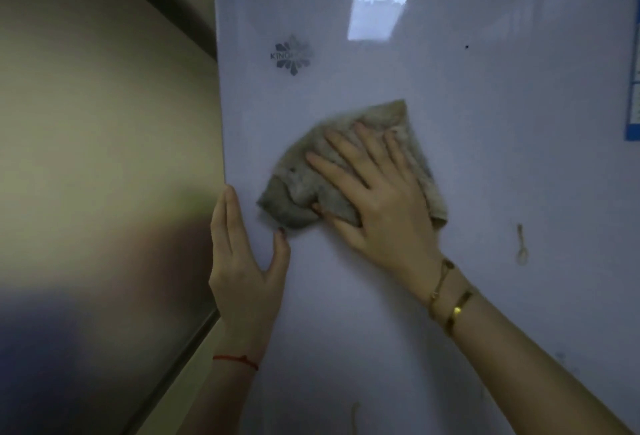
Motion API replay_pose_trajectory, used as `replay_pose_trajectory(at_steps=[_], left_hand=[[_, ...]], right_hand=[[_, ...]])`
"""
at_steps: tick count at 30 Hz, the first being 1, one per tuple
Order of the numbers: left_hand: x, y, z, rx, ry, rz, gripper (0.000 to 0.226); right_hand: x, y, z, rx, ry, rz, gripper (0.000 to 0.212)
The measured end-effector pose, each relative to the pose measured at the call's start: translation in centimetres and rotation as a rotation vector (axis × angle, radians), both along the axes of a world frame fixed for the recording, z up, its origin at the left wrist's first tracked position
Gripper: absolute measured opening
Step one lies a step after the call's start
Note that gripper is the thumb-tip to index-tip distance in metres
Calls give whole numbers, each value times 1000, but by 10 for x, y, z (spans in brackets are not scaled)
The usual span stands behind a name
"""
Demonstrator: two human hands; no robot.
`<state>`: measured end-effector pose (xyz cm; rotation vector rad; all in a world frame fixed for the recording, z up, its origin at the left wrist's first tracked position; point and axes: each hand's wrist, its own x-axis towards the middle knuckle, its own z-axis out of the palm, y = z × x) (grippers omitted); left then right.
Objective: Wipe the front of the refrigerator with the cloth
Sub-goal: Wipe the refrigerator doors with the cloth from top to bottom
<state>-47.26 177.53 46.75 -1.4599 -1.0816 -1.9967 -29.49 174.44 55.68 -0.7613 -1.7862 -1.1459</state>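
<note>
The white glossy refrigerator door (485,123) fills the right and centre of the view, with a silver snowflake logo (292,54) near its top left. A crumpled grey-brown cloth (304,185) lies flat against the door. My right hand (377,199) presses on the cloth with fingers spread, the thumb tucked against its lower edge. My left hand (242,261) grips the door's left edge, fingers around the side and thumb on the front, just below the cloth.
A beige wall (104,157) stands close on the left of the refrigerator. A blue-edged sticker (633,88) sits at the door's right edge. A small dark spot (467,47) and a brownish smear (521,244) mark the door.
</note>
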Motion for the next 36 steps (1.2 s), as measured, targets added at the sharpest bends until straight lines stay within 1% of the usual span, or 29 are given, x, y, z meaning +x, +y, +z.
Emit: replay_pose_trajectory(at_steps=[1,4,6,7,9,11,13,14,17,18,19,21,24,25,27,28,29,31,32,33,34,36], left_hand=[[0,0,0,6,-4,10,70],[2,0,1,1,-2,21,69],[1,0,1,-11,-13,10,69],[1,-1,1,-18,-18,7,69],[0,-2,1,-25,-13,3,69],[1,-3,1,-28,-4,-17,70],[1,-3,1,-21,-5,-27,70],[1,-3,1,-15,-10,-25,70],[2,-3,2,-8,-10,-23,70],[2,-3,2,-12,-11,-21,70],[2,-4,2,-17,-14,-20,70],[2,-5,2,-27,-22,-19,70],[1,-6,0,-44,-3,-31,72],[0,-6,0,-43,3,-31,72],[0,-5,0,-22,-2,-13,70],[1,-4,0,-12,-11,-7,69],[1,-4,0,-6,-19,-6,69],[1,-3,0,-9,-20,-6,69],[1,-3,-1,-14,-14,-3,69],[1,-3,-1,-17,-9,0,69],[0,-3,-1,-19,-8,3,69],[0,-2,-2,-9,-8,13,69]], right_hand=[[6,0,10,7,33,0,54],[10,7,69,54,246,-58,56],[-6,9,98,56,296,-90,57],[-16,10,99,48,268,-89,57],[-26,12,77,24,117,-57,58],[-17,9,44,25,-31,-44,56],[5,4,39,28,-86,-41,54],[16,3,51,33,-56,-47,54],[35,7,98,48,167,-73,57],[34,6,105,56,215,-79,57],[30,5,101,59,233,-80,57],[21,5,66,46,173,-54,57],[14,0,-17,-1,-37,-23,53],[15,-2,-36,-8,-100,-28,52],[24,-3,-41,-14,-171,-37,51],[28,0,-29,-6,-150,-35,52],[30,2,-13,4,-77,-34,52],[35,6,22,38,134,-31,54],[35,7,30,57,227,-30,54],[33,8,29,65,285,-24,54],[30,8,17,57,298,-13,54],[27,5,-30,12,220,-16,54]])
